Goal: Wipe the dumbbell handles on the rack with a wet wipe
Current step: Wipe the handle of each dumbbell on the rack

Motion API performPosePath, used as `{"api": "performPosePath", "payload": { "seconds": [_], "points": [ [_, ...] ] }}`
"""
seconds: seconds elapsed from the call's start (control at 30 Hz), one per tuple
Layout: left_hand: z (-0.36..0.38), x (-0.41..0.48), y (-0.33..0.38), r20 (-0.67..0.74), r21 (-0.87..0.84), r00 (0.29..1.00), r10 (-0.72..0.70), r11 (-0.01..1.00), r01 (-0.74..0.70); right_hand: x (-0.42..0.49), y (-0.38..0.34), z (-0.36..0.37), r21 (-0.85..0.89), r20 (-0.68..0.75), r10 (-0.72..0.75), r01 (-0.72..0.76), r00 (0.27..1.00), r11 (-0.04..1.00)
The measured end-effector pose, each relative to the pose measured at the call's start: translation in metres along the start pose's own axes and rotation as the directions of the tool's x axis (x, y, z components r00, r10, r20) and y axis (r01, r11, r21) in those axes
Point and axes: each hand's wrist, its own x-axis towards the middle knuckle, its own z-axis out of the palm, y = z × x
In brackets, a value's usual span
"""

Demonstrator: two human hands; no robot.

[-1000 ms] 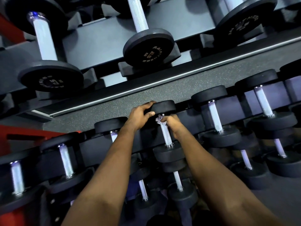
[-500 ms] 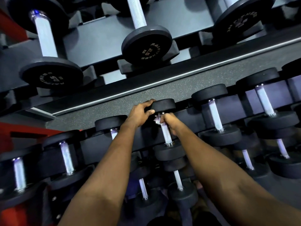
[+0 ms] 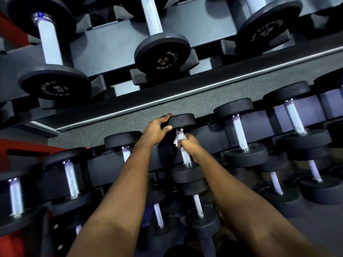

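Observation:
A small black dumbbell lies on the middle tier of the rack, its far head [image 3: 182,120] at centre and its silver handle [image 3: 186,156] running toward me. My left hand [image 3: 156,129] grips the far head from the left, fingers over its edge. My right hand [image 3: 187,143] is curled round the upper part of the handle and holds a white wet wipe [image 3: 175,141] against it. A corner of the wipe sticks out to the left of my fingers. The near head [image 3: 187,173] sits just below my right wrist.
More small dumbbells [image 3: 239,134] line the same tier left and right, with another row [image 3: 198,204] below. Large dumbbells [image 3: 161,52] sit on the top tier behind a black rail [image 3: 204,89]. A red frame part [image 3: 11,153] shows at the left.
My right hand has slid a little down the handle toward me, with the wipe still wrapped on it. My left hand stays on the far head.

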Motion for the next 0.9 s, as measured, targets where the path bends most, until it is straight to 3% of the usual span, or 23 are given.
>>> {"api": "performPosePath", "payload": {
  "seconds": [0.07, 0.13, 0.27, 0.33, 0.4, 0.47, 0.57, 0.67, 0.83, 0.9],
  "points": [
    [0.001, 0.001, -0.001, 0.002, -0.006, 1.0, 0.003, 1.0, -0.003, -0.009, 0.01, 0.0, -0.141, -0.057, -0.049, 0.041, 0.997, 0.989],
    [0.001, 0.001, -0.002, -0.014, -0.001, 1.0, 0.012, 1.0, -0.012, -0.017, 0.018, 0.006, -0.147, -0.089, -0.108, 0.094, 0.99, 0.985],
    [0.006, -0.002, -0.001, -0.043, 0.007, 0.998, 0.035, 0.999, -0.035, -0.013, 0.01, 0.01, 0.059, -0.079, -0.103, 0.108, 0.991, 0.992],
    [0.008, -0.003, -0.002, -0.051, 0.008, 0.998, 0.041, 0.999, -0.041, -0.007, 0.005, 0.006, 0.232, 0.003, -0.046, 0.044, 0.999, 0.972],
    [0.008, -0.004, -0.001, -0.057, 0.009, 0.998, 0.038, 0.999, -0.037, -0.006, 0.009, -0.001, 0.269, 0.112, 0.006, -0.036, 0.994, 0.963],
    [0.008, -0.005, 0.0, -0.057, 0.005, 0.998, 0.034, 0.999, -0.033, -0.008, 0.017, -0.005, 0.175, 0.144, 0.064, -0.089, 0.988, 0.981],
    [0.006, -0.005, 0.0, -0.064, 0.02, 0.997, 0.03, 0.999, -0.029, -0.006, 0.022, 0.002, -0.109, -0.003, 0.079, -0.079, 0.997, 0.991],
    [0.007, -0.006, 0.0, -0.069, 0.001, 0.996, 0.052, 0.999, -0.052, -0.002, 0.013, 0.012, -0.083, -0.124, 0.002, -0.013, 0.992, 0.996],
    [0.006, -0.008, 0.001, -0.069, 0.001, 0.997, 0.038, 0.999, -0.038, 0.005, -0.001, 0.006, 0.118, 0.039, 0.0, -0.004, 0.999, 0.993],
    [0.006, -0.009, 0.003, -0.07, 0.01, 0.997, 0.028, 1.0, -0.027, 0.002, 0.006, -0.002, 0.048, 0.126, 0.037, -0.043, 0.991, 0.998]
  ]
}}
